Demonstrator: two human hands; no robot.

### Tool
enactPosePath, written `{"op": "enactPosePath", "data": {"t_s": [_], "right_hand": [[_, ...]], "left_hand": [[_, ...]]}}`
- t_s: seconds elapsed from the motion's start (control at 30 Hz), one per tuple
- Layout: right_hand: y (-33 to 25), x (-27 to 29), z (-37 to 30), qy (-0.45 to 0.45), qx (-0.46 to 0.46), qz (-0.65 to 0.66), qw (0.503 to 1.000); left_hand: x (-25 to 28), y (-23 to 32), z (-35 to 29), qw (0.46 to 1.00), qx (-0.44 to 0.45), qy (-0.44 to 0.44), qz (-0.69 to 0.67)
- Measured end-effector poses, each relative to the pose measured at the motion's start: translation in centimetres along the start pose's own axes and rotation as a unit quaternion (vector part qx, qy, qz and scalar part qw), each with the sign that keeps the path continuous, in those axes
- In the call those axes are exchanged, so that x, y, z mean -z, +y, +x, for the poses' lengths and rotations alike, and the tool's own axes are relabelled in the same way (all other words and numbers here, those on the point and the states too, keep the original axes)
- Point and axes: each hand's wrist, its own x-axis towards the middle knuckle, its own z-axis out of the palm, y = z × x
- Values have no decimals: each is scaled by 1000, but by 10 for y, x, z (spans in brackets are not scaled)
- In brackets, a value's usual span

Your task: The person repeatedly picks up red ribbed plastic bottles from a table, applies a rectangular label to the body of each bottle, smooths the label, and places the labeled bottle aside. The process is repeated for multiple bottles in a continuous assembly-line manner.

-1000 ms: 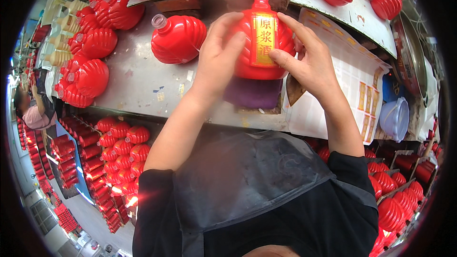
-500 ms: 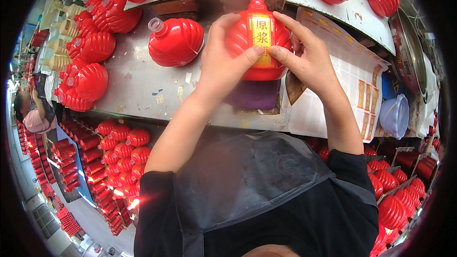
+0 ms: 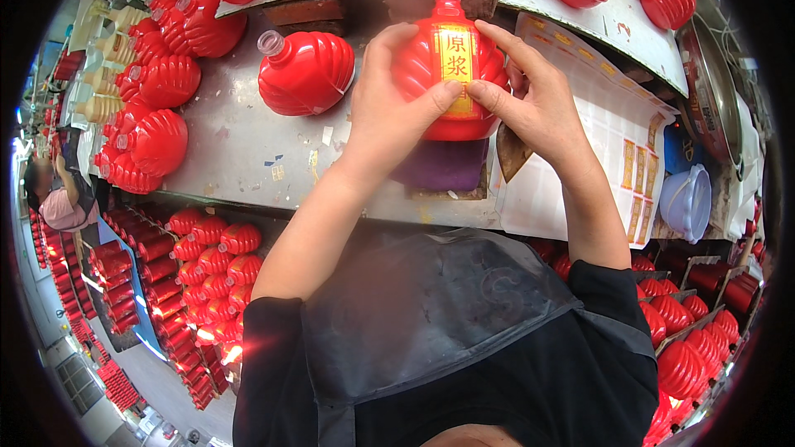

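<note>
Head view: both hands' grip pinches the upright red bottle (image 3: 448,66), neck pointing away, long axis vertical.

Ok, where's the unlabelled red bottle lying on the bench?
Head view: red bottle lies left of the left hand, neck pointing upper-left, on the grey bench.

one head-worn fisheye view looks steeply down from above the person's chest, close over the grey surface (image 3: 240,149), facing forward across it; straight edges bow near the dark round rim.
</note>
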Motion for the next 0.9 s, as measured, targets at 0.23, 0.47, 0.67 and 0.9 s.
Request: {"op": "enactPosePath", "data": {"t_s": [0.23, 0.47, 0.67, 0.9], "right_hand": [[-1, 8, 2, -32, -4, -3, 999], [2, 13, 21, -39, 98, 55, 993], [-1, 11, 28, -75, 71, 13, 995], [0, 15, 31, -89, 57, 23, 994]], "left_hand": [[3, 3, 2, 999, 0, -5, 32], [0, 5, 1, 1000, 11, -7, 20], [-1, 4, 0, 1000, 14, 1, 18], [-2, 3, 0, 999, 17, 5, 47]]}}
